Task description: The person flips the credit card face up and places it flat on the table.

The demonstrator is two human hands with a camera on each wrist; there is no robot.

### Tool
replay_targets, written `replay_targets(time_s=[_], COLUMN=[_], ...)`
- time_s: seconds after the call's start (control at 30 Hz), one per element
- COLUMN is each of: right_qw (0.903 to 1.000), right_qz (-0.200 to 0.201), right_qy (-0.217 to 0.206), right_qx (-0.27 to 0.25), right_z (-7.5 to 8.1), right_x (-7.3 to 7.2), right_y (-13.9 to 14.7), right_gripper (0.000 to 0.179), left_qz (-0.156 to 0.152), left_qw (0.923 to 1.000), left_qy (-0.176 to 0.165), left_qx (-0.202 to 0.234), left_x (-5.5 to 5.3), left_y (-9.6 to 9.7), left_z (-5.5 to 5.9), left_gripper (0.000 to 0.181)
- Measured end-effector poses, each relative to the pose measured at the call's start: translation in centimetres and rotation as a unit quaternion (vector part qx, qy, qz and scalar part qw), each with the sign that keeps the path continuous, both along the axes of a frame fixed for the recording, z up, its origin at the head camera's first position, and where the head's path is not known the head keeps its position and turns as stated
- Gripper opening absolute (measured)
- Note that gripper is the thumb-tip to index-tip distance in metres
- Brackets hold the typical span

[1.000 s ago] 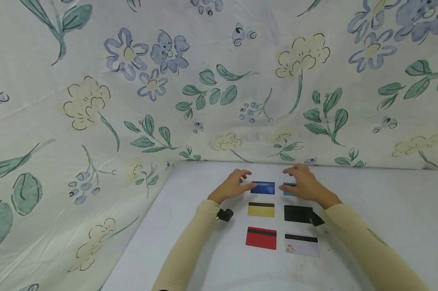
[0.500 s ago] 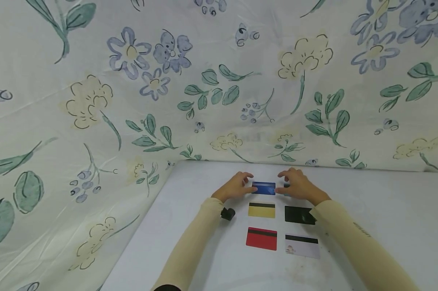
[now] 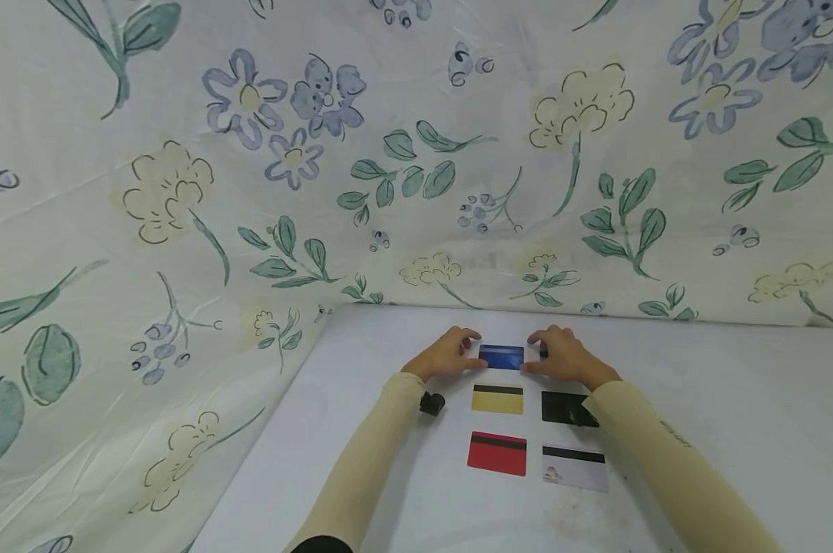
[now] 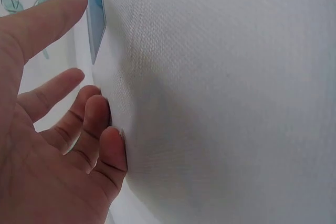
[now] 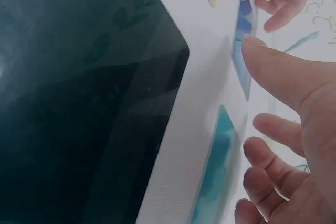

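Observation:
A blue card (image 3: 502, 357) with a magnetic stripe lies flat on the white table between both hands. My left hand (image 3: 444, 356) is at its left end, the thumb tip touching the card's lower left corner. At the opposite end, the thumb of my right hand (image 3: 562, 358) touches the lower right corner. The other fingers of both hands are loosely bent and rest apart from the thumbs. Under the right hand a teal card (image 5: 212, 177) is almost wholly hidden in the head view; the right wrist view shows it beside the fingers.
Nearer the person lie a yellow card (image 3: 497, 400), a black card (image 3: 562, 408) partly under the right sleeve, a red card (image 3: 497, 453) and a white card (image 3: 574, 468). A floral cloth (image 3: 499, 153) hangs behind and left of the white table (image 3: 735, 399).
My right hand has moved left from the teal card to the right end of the blue card. My left hand has shifted slightly right. The cards look unmoved.

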State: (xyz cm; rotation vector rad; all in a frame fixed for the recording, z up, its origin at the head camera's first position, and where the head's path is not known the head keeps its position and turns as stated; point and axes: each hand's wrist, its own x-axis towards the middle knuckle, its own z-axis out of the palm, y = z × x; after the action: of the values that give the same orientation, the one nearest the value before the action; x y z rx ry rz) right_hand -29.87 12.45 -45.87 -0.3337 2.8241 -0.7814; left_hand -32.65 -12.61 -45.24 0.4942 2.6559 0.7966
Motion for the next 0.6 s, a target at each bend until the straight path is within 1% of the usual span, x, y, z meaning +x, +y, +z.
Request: replay_targets(time_s=[0.27, 0.43, 0.6], right_qw=[0.9997, 0.9998, 1.0000], right_qz=[-0.018, -0.017, -0.008], right_qy=[-0.015, -0.010, -0.003], right_qx=[0.006, 0.007, 0.002], right_z=[-0.53, -0.65, -0.48], right_x=[-0.44, -0.69, -0.56], right_y=[-0.38, -0.52, -0.80], right_gripper=[0.065, 0.064, 0.060], left_qz=[0.005, 0.012, 0.019], left_qw=[0.9999, 0.9998, 0.9996], left_qy=[-0.012, -0.013, -0.015], left_qx=[-0.006, -0.013, -0.016], left_x=[-0.26, -0.27, -0.21], left_y=[0.00, 0.17, 0.34], left_z=[-0.28, -0.27, -0.21], left_gripper=[0.058, 0.057, 0.054])
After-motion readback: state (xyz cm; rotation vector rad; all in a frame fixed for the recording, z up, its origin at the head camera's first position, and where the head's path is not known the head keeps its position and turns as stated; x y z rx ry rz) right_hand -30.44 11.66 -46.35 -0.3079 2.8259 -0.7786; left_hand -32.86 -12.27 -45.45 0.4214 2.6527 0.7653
